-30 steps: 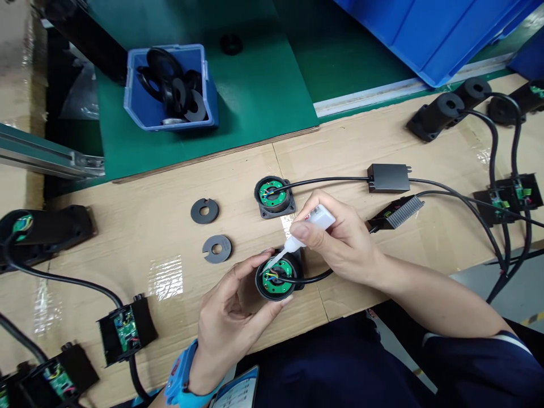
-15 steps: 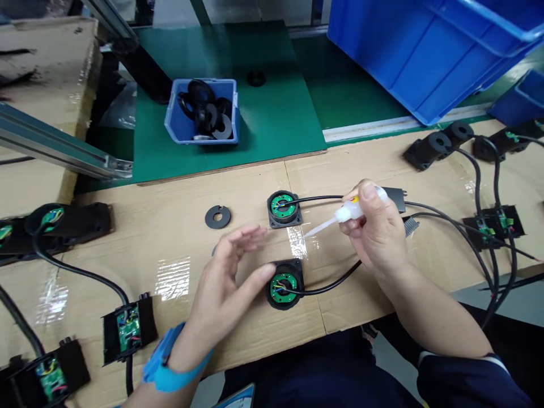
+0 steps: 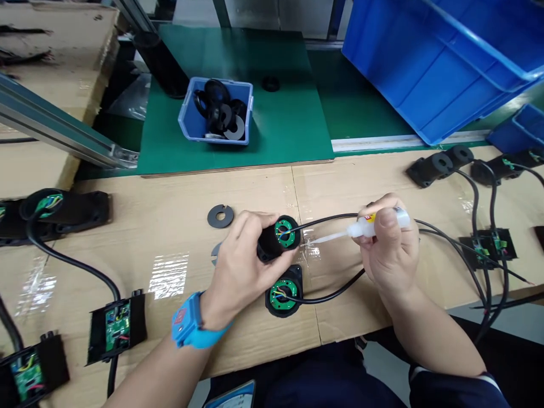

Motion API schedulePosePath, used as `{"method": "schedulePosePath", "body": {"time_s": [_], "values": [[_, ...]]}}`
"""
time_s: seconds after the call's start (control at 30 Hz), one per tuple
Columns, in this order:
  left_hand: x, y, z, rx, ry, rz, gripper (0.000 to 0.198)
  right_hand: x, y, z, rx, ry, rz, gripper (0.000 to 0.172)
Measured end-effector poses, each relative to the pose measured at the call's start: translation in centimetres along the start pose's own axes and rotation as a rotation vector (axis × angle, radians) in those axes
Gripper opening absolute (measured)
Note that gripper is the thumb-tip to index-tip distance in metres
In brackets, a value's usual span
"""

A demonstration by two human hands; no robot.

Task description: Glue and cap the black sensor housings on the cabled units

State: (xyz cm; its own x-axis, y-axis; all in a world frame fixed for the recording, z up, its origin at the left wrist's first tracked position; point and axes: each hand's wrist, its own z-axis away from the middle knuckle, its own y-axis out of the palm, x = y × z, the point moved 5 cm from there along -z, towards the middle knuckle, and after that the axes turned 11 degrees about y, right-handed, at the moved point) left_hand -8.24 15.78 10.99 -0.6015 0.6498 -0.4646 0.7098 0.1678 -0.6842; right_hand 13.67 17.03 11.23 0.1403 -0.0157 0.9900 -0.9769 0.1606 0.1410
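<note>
Closest to the person, at the low left of the cardboard table [image 3: 170,187], lie two black boxes with green boards inside: one open black box [image 3: 117,328] and a second open black box [image 3: 32,368] at the corner. A blue wristband [image 3: 189,326] sits on the left arm.

A little farther on, one lying round part [image 3: 284,292] rests flat on the cardboard. Its green board faces up, and a black cable [image 3: 335,293] runs from it to the right.

Just past it are the two hands. The left hand [image 3: 238,258] is closed around one held round part [image 3: 280,238]. Its fingers wrap the dark body and hold it up off the table, tipped so the green face looks to the right. The right hand [image 3: 389,249] is closed tight on one small white bottle [image 3: 369,226], with the thumb on top. The bottle lies sideways, and its long thin tip points left at the held round part. The tip is very close to the green face, but it is not clear if it touches.

Two flat black rings lie left of the hands. One plain ring [image 3: 220,216] shows fully, and one hidden ring [image 3: 216,252] peeks out from behind the left hand.

Farther back is a green mat [image 3: 276,130]. On it stands one small blue bin [image 3: 189,122] full of black rings, and one lone ring [image 3: 271,84] lies behind it. Farthest away, on the right, is one big blue crate [image 3: 425,62].
</note>
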Motion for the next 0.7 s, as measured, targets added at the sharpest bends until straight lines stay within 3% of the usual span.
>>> {"method": "schedulePosePath", "body": {"time_s": [0.13,0.33,0.7], "values": [[-1.2,-1.2,0.2,-0.001,0.055,-0.03,0.039,0.4,0.3,0.6,0.024,-0.098,0.091,0.029],[-1.8,-1.4,0.3,-0.014,0.05,-0.02,0.042,1.2,0.7,1.3,0.066,-0.207,0.224,0.021],[-1.7,-1.5,0.5,0.009,0.035,0.0,0.045,1.8,1.1,1.5,0.104,-0.206,0.361,0.019]]}}
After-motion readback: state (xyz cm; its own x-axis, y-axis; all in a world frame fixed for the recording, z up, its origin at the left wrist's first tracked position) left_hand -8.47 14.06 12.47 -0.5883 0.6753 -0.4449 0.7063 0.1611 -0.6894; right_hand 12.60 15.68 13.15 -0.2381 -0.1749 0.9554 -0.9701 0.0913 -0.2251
